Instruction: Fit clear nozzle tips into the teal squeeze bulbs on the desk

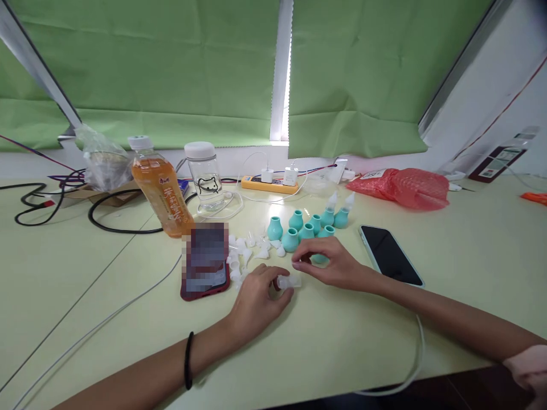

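Between the thumb and fingers of my left hand (260, 299) is a small translucent plastic nozzle (289, 281), held just above the table. My right hand (327, 263) is closed in a pinch a little to the right of it; whatever its fingertips hold, if anything, is hidden or too small to name. Several turquoise rubber bulbs (274, 228) stand open-necked behind my right hand, which covers part of one. Two bulbs at the back carry a clear tip (350, 200). Loose translucent plastic pieces (248, 256) lie in a pile behind my left hand.
A phone in a red case (205, 262) is left of the pile, another phone (391, 255) right of my right hand. Behind stand an orange drink bottle (160, 188), leaning, a clear jar (205, 176), a power strip (269, 185) and a red plastic bag (401, 187). Cables cross the table.
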Demonstrator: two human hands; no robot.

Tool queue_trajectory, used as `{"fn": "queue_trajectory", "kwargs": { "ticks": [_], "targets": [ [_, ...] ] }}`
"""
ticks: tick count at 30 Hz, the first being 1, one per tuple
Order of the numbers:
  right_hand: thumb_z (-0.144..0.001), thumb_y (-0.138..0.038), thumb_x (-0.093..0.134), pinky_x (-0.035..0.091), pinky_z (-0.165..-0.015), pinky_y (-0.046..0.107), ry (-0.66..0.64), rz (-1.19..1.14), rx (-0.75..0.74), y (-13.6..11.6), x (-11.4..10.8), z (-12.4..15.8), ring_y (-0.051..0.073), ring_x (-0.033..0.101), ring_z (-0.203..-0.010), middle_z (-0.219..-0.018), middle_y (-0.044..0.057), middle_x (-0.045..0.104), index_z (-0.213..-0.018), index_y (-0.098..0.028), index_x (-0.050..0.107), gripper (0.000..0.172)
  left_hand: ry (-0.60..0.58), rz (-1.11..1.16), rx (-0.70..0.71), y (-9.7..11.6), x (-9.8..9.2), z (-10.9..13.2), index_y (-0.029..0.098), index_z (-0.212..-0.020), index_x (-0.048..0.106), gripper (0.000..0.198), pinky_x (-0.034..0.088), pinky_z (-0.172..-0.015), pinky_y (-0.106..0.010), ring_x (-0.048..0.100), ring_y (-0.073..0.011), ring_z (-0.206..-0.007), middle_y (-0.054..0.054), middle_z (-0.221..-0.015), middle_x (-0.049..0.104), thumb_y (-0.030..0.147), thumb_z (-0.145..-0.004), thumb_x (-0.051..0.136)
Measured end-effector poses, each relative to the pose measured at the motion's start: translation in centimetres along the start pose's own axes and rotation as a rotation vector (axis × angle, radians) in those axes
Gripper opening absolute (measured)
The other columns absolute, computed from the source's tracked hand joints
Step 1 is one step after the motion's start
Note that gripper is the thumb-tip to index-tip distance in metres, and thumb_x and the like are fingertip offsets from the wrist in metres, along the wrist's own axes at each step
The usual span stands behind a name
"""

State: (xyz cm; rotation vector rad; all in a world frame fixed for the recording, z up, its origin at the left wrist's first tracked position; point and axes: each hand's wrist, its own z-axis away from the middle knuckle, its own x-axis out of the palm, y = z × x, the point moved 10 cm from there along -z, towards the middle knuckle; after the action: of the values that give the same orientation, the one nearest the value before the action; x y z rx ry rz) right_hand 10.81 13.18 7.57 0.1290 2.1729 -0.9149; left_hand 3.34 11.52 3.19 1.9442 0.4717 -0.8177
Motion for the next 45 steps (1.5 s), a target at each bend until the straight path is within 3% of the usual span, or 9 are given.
{"fn": "queue_trajectory", "kwargs": {
  "ticks": [5,9,19,29,34,42,45],
  "targets": [
    [-0.067,-0.026,0.059,0.046,-0.057,0.023,-0.119,-0.408,0.346,3.9,2.2,1.5,0.01,0.052,-0.061,-0.068,0.002,0.058,-0.07,-0.013,0.059,0.013,-0.016,0.059,-0.073,-0.9,0.3,-0.1,0.018,-0.084,0.059,0.017,0.038,-0.051,-0.022,0.049,-0.0118,-0.058,-0.001,-0.068,0.058,0.025,-0.07,0.052],
    [-0.063,-0.031,0.062,0.043,-0.049,0.02,-0.147,-0.577,0.443,5.6,3.5,1.8,0.006,0.048,-0.05,-0.064,0.002,0.057,-0.07,-0.011,0.06,0.021,-0.03,0.088,-0.097,-1.2,0.4,-0.1,0.019,-0.086,0.058,0.018,0.039,-0.053,-0.022,0.05,-0.0116,-0.061,-0.002,-0.074,0.059,0.026,-0.071,0.051],
    [-0.065,-0.035,0.06,0.043,-0.047,0.02,-0.115,-0.559,0.488,5.5,3.1,2.2,0.006,0.048,-0.048,-0.066,0.002,0.056,-0.071,-0.011,0.06,0.025,-0.019,0.129,-0.142,-1.6,0.5,0.1,0.017,-0.09,0.057,0.023,0.04,-0.051,-0.022,0.049,-0.0101,-0.054,-0.001,-0.067,0.058,0.03,-0.072,0.05],
    [-0.066,-0.035,0.059,0.044,-0.047,0.02,-0.08,-0.591,0.47,5.2,3.4,2.2,0.006,0.049,-0.052,-0.067,0.002,0.055,-0.072,-0.011,0.058,0.024,0.032,0.183,-0.083,-1.2,0.1,0.1,0.017,-0.087,0.059,0.019,0.045,-0.056,-0.023,0.053,-0.0113,-0.06,-0.002,-0.075,0.062,0.023,-0.07,0.051],
    [-0.066,-0.036,0.058,0.043,-0.041,0.019,-0.115,-0.598,0.52,5.4,3.8,2.4,0.006,0.047,-0.045,-0.057,-0.001,0.051,-0.077,-0.011,0.057,0.027,0.07,0.214,-0.064,-0.9,-0.4,0.1,0.017,-0.087,0.059,0.019,0.046,-0.06,-0.024,0.055,-0.0121,-0.066,-0.002,-0.078,0.062,0.026,-0.072,0.052],
    [-0.07,-0.027,0.054,0.04,-0.039,0.016,-0.034,-0.48,0.474,4.7,3.4,2.6,0.005,0.045,-0.046,-0.059,0.0,0.051,-0.073,-0.012,0.057,0.016,0.079,0.201,0.016,-0.1,-0.6,0.4,0.017,-0.088,0.058,0.02,0.045,-0.06,-0.024,0.054,-0.0119,-0.066,-0.003,-0.079,0.062,0.029,-0.075,0.049],
    [-0.071,-0.027,0.053,0.042,-0.04,0.016,-0.075,-0.537,0.495,4.8,4.0,2.8,0.006,0.048,-0.047,-0.06,0.0,0.052,-0.074,-0.013,0.056,0.016,0.067,0.183,0.032,0.2,-0.5,0.4,0.017,-0.087,0.058,0.019,0.045,-0.058,-0.024,0.054,-0.0114,-0.063,-0.003,-0.077,0.062,0.028,-0.075,0.048]
  ]
}}
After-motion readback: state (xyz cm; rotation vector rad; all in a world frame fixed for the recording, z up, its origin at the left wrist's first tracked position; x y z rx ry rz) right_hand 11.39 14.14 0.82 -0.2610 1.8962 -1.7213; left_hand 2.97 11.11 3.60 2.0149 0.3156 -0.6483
